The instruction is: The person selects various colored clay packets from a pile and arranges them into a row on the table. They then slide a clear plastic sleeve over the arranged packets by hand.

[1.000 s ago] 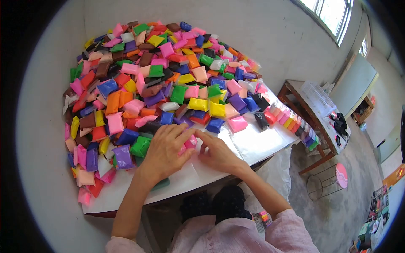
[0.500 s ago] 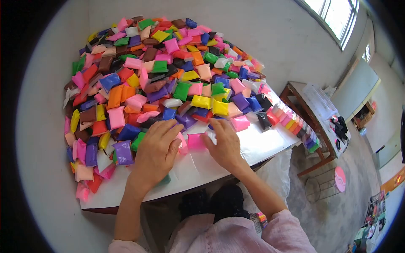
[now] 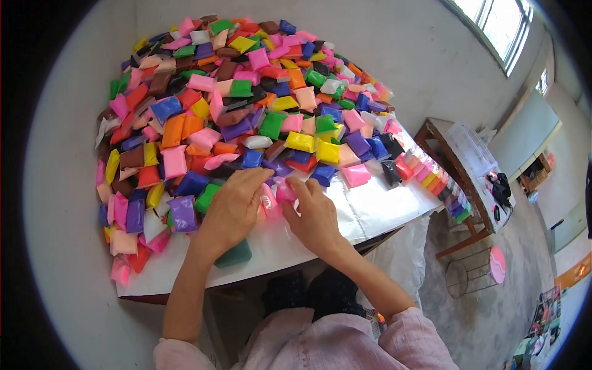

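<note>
Near the front edge of the white table, my left hand (image 3: 234,206) is closed at the fingertips against a clear-wrapped pink packet (image 3: 270,202). My right hand (image 3: 313,216) has its thumb and forefinger around another pink packet (image 3: 285,191), just right of the first. The two packets touch or nearly touch. Part of each is hidden by fingers. Under my left wrist lies a dark green block (image 3: 234,254). Behind both hands spreads a large heap of small coloured packets (image 3: 246,117).
The white tabletop (image 3: 370,206) ends close to my body. A row of stacked coloured packets (image 3: 431,182) stands at its right end. Farther right are a wooden side table (image 3: 453,157) with a clear plastic box (image 3: 472,148), and a pink-topped stool (image 3: 497,265).
The right-hand pink packet, flat on the table before, is now gripped and tilted up beside the other. My right hand has moved left, closer to my left. More of the green block shows.
</note>
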A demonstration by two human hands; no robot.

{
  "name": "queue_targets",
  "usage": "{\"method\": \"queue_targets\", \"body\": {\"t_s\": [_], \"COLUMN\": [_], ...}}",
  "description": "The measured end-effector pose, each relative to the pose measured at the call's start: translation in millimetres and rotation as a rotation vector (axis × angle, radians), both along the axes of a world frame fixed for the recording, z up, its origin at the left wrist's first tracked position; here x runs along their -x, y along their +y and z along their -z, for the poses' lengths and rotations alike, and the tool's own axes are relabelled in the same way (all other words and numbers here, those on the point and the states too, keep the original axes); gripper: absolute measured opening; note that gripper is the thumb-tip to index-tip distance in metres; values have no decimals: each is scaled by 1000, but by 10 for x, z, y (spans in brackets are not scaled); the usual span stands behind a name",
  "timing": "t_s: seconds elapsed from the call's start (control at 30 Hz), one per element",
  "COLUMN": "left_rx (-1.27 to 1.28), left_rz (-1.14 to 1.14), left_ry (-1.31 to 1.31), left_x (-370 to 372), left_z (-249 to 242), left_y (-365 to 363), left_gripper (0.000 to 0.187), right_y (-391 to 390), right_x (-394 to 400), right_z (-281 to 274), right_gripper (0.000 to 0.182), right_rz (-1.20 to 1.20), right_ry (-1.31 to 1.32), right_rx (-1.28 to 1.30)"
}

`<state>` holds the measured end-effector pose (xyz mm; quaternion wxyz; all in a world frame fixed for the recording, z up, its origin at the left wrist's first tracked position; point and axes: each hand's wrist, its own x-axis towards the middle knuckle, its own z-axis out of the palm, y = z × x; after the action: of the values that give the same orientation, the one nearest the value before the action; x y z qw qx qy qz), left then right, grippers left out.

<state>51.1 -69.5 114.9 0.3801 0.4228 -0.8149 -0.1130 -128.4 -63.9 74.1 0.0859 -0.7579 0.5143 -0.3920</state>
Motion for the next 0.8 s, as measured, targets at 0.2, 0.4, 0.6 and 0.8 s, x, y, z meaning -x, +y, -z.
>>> {"method": "queue_targets", "body": {"t_s": [0.2,0.4,0.6,0.8], "left_rx": [-15,100,145,210], "left_rz": [57,73,64,72], "left_ry": [-19,-147,-180,-254], "left_x": [-7,49,110,89], "left_z": [91,118,149,139], "left_y": [-63,-53,-17,-24], "left_gripper": [35,37,38,30], "right_y": [8,43,25,-245], "right_x": [-82,-82,-59,429], "right_z": [175,270,260,22], "right_gripper": [52,54,54,41], "right_rz": [-40,-35,-48,-47], "right_ry": [4,75,54,-101], "right_rx": [98,178,142,220]}}
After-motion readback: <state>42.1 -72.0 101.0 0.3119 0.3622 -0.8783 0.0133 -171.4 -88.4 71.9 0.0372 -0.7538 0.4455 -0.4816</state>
